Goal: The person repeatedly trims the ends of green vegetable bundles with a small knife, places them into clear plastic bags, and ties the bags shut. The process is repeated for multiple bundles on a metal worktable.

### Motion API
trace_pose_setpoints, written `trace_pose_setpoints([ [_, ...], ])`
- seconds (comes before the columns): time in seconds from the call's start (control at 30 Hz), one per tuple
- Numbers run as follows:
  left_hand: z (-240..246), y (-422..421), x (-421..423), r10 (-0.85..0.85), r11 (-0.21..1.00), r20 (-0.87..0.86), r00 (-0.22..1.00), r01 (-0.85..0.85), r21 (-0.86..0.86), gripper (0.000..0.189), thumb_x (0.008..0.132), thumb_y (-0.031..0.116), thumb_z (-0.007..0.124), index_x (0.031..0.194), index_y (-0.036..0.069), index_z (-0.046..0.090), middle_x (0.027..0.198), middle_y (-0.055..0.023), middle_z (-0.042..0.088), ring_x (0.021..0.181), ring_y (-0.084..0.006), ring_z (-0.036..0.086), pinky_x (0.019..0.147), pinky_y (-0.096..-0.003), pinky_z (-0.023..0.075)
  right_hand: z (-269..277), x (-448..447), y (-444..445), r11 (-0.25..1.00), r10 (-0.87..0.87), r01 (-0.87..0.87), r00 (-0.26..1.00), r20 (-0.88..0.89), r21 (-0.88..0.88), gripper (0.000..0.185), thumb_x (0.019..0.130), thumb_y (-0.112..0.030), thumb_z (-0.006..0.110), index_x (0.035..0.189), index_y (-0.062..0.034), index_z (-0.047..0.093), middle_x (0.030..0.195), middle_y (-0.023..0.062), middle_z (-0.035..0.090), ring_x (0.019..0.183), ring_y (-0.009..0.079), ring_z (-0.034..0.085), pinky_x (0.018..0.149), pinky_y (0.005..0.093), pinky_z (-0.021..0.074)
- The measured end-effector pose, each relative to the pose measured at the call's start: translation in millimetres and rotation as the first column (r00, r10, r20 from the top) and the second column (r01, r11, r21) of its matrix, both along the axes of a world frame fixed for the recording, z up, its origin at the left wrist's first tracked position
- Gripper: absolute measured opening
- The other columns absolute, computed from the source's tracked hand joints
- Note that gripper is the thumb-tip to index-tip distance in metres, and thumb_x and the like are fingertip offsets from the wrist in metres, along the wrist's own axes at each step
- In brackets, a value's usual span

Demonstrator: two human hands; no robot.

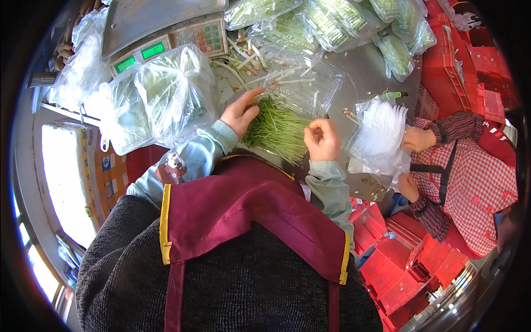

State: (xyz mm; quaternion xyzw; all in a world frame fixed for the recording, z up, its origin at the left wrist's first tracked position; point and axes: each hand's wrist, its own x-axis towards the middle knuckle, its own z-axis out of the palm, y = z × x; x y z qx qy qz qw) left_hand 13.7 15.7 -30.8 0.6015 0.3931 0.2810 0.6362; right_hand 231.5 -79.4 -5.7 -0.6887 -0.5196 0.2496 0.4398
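A bundle of thin green shoots (280, 128) lies before me, leaves to the left and pale stem ends to the right. My left hand (242, 112) is at the leafy end, thumb and fingers apart. At the stem side, my right hand (323, 139) has its fingers curled in; whether it pinches anything is hidden. Just behind the shoots is a clear plastic tray or lid (327, 89), tilted and see-through. A small dark tip (326, 116) shows by my right fingers, too little of it to name.
Bagged greens (178, 91) stand at left by a digital scale (166, 45). More bagged vegetables (332, 20) and loose stalks (249, 58) lie behind. At right, a co-worker's hands (417, 139) touch a stack of clear bags (379, 133). Red plastic crates (398, 249) fill the right side.
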Motion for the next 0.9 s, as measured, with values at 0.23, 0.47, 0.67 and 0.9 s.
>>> trace_pose_setpoints([
  [0.23, 23, -9, -2, -0.068, 0.824, -0.244, 0.967, 0.193, 0.533, 0.044, 0.083, 0.011, 0.057, 0.126, 0.009, 0.047, 0.135, -0.0186, 0.037, 0.12, -0.0372, 0.041, 0.1, -0.0399, 0.0355, -17, 41, 20, 0.959, -0.282, 0.241, 0.868, -0.408, -0.15, 0.031, 0.089, -0.018, 0.058, 0.116, -0.0036, 0.052, 0.102, 0.0055, 0.058, 0.089, 0.0125, 0.054, 0.072, 0.0251, 0.0434],
  [0.47, 21, -3, -6, 0.088, 0.975, -0.068, 0.994, -0.072, 0.211, 0.041, 0.09, 0.018, 0.051, 0.128, 0.005, 0.044, 0.12, -0.0179, 0.051, 0.116, -0.0308, 0.047, 0.097, -0.034, 0.0368, -16, 49, 47, 0.972, -0.234, 0.121, 0.519, -0.822, -0.201, 0.062, 0.095, -0.052, 0.023, 0.136, -0.0088, 0.037, 0.125, 0.0198, 0.052, 0.115, 0.0283, 0.048, 0.102, 0.0409, 0.0282],
  [0.67, 19, -26, -30, 0.082, 0.989, -0.04, 0.996, -0.076, 0.129, 0.043, 0.093, 0.019, 0.048, 0.132, 0.004, 0.037, 0.111, -0.0163, 0.055, 0.101, -0.0206, 0.054, 0.085, -0.0325, 0.0431, 10, 30, -25, 0.977, 0.165, -0.21, 0.87, -0.465, -0.047, 0.035, 0.093, -0.026, 0.042, 0.115, -0.0053, 0.059, 0.12, 0.0173, 0.056, 0.119, 0.0271, 0.044, 0.101, 0.0393, 0.0304],
  [0.9, 2, -42, -56, -0.161, 0.987, -0.319, 0.934, 0.154, -0.046, 0.039, 0.084, 0.017, 0.062, 0.115, 0.001, 0.044, 0.085, -0.0105, 0.059, 0.071, -0.0187, 0.059, 0.063, -0.0304, 0.0485, -5, -3, -76, 0.992, 0.13, -0.13, 0.992, -0.009, 0.001, 0.019, 0.083, -0.013, 0.056, 0.1, -0.0046, 0.061, 0.122, 0.015, 0.049, 0.114, 0.0259, 0.043, 0.096, 0.0369, 0.0344],
])
